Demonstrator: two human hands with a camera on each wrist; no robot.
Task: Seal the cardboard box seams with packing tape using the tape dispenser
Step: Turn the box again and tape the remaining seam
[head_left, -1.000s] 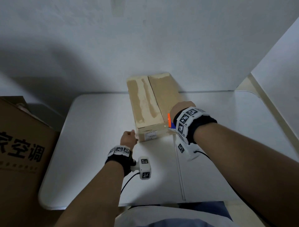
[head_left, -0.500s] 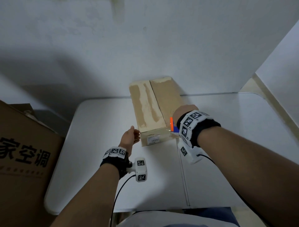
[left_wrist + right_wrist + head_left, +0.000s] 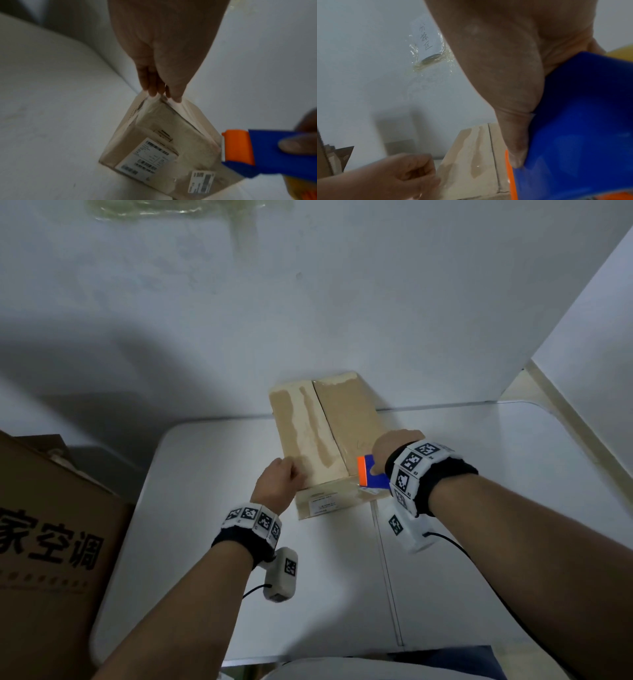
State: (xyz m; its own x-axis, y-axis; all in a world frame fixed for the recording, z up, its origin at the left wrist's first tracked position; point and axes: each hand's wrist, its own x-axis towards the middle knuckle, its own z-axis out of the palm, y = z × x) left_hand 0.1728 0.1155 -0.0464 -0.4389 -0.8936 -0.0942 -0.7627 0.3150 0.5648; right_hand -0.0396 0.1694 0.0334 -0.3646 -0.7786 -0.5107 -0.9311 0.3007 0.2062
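Note:
A long cardboard box (image 3: 329,436) lies on the white table (image 3: 205,508), its top flaps meeting in a centre seam and its labelled end facing me. My left hand (image 3: 294,474) is at the near left top edge of the box (image 3: 154,142), where its fingertips (image 3: 152,93) pinch a loose end of clear tape. My right hand (image 3: 383,453) grips the blue and orange tape dispenser (image 3: 371,474) at the near right end of the box. In the right wrist view the thumb lies along the dispenser (image 3: 582,128).
A large brown carton (image 3: 51,542) with black characters stands left of the table. The white wall rises right behind the box, with a taped note (image 3: 426,37) on it. A seam (image 3: 387,577) runs across the tabletop toward me.
My left hand has moved from the table by the box's near left corner up to the top edge. The right hand has kept the dispenser at the near right end.

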